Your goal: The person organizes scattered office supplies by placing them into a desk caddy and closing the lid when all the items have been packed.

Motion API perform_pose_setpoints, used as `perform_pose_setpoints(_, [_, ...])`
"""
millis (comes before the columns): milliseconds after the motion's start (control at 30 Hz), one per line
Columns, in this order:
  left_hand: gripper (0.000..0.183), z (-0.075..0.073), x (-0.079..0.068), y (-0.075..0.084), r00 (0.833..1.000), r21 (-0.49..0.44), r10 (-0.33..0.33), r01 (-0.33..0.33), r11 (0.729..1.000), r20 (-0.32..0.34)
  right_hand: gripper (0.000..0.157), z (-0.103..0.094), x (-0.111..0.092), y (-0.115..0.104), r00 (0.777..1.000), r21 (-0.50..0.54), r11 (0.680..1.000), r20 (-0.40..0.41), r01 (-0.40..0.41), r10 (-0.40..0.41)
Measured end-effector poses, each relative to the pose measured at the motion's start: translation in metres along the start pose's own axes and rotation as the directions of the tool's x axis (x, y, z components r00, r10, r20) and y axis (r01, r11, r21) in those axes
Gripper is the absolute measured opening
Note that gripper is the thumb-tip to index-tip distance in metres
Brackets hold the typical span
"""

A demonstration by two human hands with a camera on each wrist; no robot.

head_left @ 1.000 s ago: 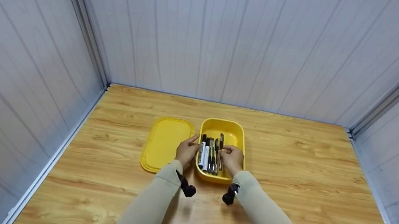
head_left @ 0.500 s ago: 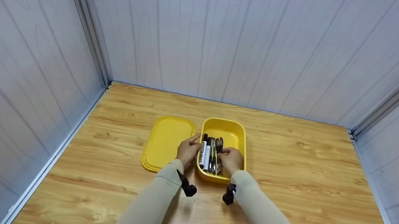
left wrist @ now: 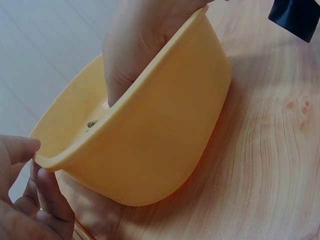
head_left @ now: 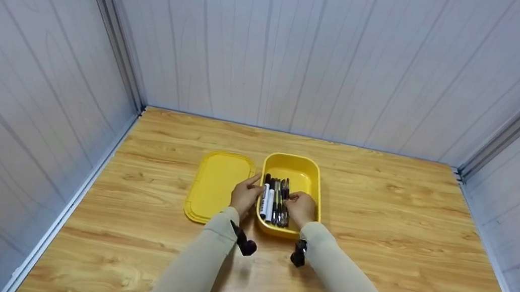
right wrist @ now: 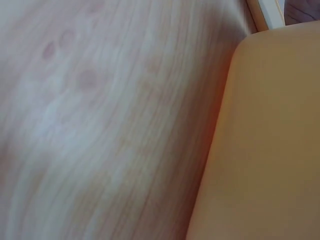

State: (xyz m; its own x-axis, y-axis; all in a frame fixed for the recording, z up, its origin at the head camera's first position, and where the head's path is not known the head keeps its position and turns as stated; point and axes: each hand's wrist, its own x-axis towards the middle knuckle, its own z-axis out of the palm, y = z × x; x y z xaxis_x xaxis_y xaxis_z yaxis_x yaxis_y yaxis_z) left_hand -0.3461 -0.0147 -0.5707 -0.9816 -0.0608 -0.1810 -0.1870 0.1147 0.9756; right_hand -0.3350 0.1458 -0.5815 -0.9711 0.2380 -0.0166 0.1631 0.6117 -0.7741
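A yellow plastic box point(head_left: 306, 177) stands uncovered on the table, with several pens point(head_left: 276, 204) and white markers point(head_left: 270, 205) side by side along its left half. My left hand point(head_left: 244, 198) pinches the box's left rim between thumb and fingers, as the left wrist view also shows. Inside the box my right hand point(head_left: 302, 209) has its thumb and fingertips at the rightmost black pen point(head_left: 286, 188), which lies against the row. The left wrist view shows the right hand point(left wrist: 135, 50) reaching over the rim, its fingertips hidden behind the wall.
Left of the box, its flat yellow lid point(head_left: 216, 185) lies on the wood-grain table point(head_left: 383, 209). Pale panel walls point(head_left: 274, 46) enclose the table at the back and both sides. Dark wrist-camera mounts point(head_left: 299, 253) hang below both wrists.
The rightmost pen, which stuck out farther and stood apart in my right fingers, now lies down beside the others. My left hand has stayed on the rim.
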Motion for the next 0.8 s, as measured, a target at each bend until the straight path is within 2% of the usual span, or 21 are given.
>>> perform_pose_setpoints(167, [0.051, 0.001, 0.001, -0.001, 1.0, -0.011, -0.021, 0.021, 1.0, 0.009, 0.024, 0.0, -0.001, -0.003, 1.0, 0.011, 1.0, -0.014, 0.02, -0.019])
perform_pose_setpoints(300, [0.049, 0.001, 0.001, 0.0, 1.0, 0.01, -0.009, 0.009, 1.0, -0.014, 0.021, -0.002, 0.0, -0.01, 0.992, -0.006, 0.994, -0.058, 0.108, -0.108])
perform_pose_setpoints(433, [0.047, 0.0, 0.002, 0.0, 1.0, 0.018, 0.003, -0.002, 1.0, -0.025, 0.018, -0.012, 0.008, -0.018, 0.955, -0.044, 0.961, -0.113, 0.272, -0.276])
perform_pose_setpoints(533, [0.047, 0.0, 0.002, 0.0, 1.0, 0.015, 0.003, -0.003, 1.0, -0.027, 0.021, -0.027, 0.019, -0.015, 0.929, -0.071, 0.944, -0.164, 0.324, -0.331])
perform_pose_setpoints(567, [0.047, 0.0, 0.001, 0.0, 1.0, 0.015, 0.0, 0.0, 1.0, -0.03, 0.023, -0.032, 0.023, -0.012, 0.928, -0.077, 0.946, -0.18, 0.316, -0.325])
perform_pose_setpoints(633, [0.046, 0.0, 0.001, 0.0, 0.999, 0.025, 0.006, -0.005, 1.0, -0.033, 0.025, -0.041, 0.031, -0.005, 0.942, -0.069, 0.963, -0.202, 0.26, -0.268])
perform_pose_setpoints(733, [0.046, 0.001, -0.001, 0.0, 0.999, 0.059, 0.028, -0.026, 0.998, -0.032, 0.028, -0.049, 0.039, 0.005, 0.969, -0.009, 0.989, -0.197, 0.148, -0.146])
perform_pose_setpoints(800, [0.046, 0.001, -0.001, 0.001, 0.997, 0.099, 0.067, -0.063, 0.993, -0.035, 0.028, -0.052, 0.042, 0.008, 0.978, 0.04, 0.994, -0.186, 0.103, -0.094])
